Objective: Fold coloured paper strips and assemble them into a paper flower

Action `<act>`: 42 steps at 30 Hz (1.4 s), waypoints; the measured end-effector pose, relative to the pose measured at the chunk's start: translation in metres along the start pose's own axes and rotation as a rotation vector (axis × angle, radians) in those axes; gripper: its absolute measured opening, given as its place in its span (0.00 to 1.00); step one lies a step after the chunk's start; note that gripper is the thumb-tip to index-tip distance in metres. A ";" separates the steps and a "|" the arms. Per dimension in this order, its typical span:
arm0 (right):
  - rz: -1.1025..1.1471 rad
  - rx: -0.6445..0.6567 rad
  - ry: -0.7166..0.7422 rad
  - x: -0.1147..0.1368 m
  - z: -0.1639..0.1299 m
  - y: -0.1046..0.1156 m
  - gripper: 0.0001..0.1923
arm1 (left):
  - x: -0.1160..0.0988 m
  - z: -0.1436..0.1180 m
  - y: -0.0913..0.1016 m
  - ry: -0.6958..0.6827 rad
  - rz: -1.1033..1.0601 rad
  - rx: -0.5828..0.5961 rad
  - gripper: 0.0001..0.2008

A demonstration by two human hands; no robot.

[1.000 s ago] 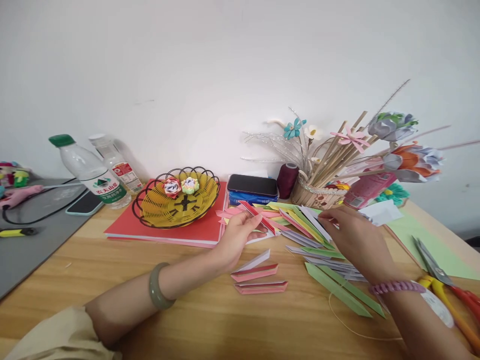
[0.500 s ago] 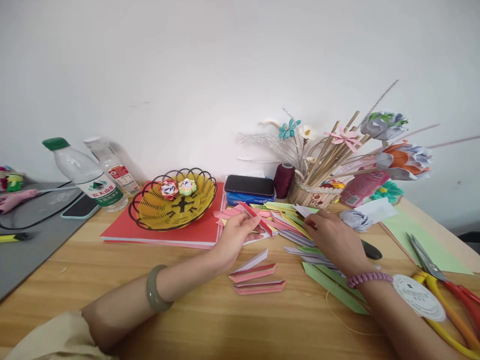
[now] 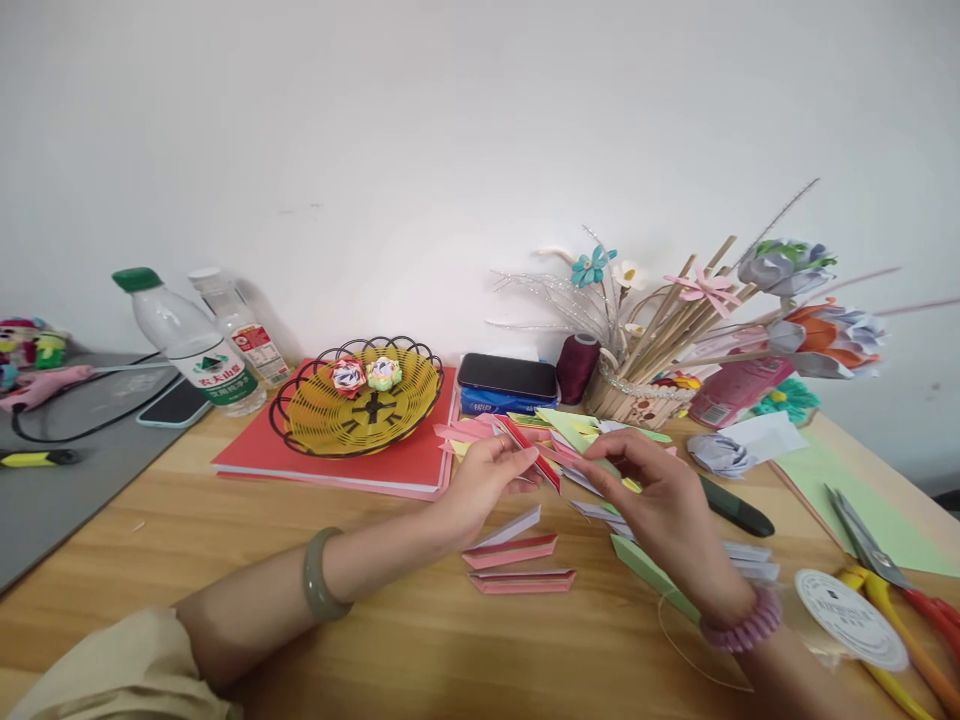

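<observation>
The left hand pinches a red folded paper strip between thumb and fingertips, holding it slantwise just above the table. The right hand comes in from the other side with its fingers closed on a second folded piece, pinkish, whose tip touches or nearly touches the red one; whether the two are already slotted together I cannot tell. This looks like the joining step: two folded units being brought end to end over the spread of coloured strips lying behind the hands. Judging from that, the next move calls for lining the pointed ends up squarely and keeping both pinches firm so neither fold springs open. Just below the hands three more folded pieces lie on the wooden table, one white and two pink. A green strip lies under the right wrist, and a black pen just beyond it
</observation>
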State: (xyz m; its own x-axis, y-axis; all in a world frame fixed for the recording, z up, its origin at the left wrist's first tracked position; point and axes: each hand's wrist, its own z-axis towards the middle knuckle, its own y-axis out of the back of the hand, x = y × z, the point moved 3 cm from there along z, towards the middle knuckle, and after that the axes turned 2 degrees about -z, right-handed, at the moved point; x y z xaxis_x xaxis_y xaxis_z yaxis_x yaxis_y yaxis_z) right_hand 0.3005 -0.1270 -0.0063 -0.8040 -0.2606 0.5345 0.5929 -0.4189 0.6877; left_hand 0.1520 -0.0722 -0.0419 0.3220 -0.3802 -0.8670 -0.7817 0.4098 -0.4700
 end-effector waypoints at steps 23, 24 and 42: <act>-0.111 -0.023 0.393 0.023 -0.017 -0.019 0.16 | 0.001 0.000 0.000 -0.018 0.095 0.003 0.16; -0.116 -0.015 0.392 0.023 -0.017 -0.020 0.16 | 0.001 0.000 0.000 -0.020 0.101 0.002 0.15; -0.025 0.027 0.292 0.020 -0.012 -0.012 0.15 | 0.002 -0.001 0.000 -0.044 0.026 0.048 0.12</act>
State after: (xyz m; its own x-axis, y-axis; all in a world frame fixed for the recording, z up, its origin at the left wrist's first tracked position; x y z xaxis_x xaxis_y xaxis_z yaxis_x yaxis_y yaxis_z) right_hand 0.2770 -0.1370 -0.0101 -0.7946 -0.4918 0.3560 0.5710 -0.4061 0.7135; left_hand 0.1522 -0.0742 -0.0435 0.3259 -0.3321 -0.8852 -0.7641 0.4589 -0.4534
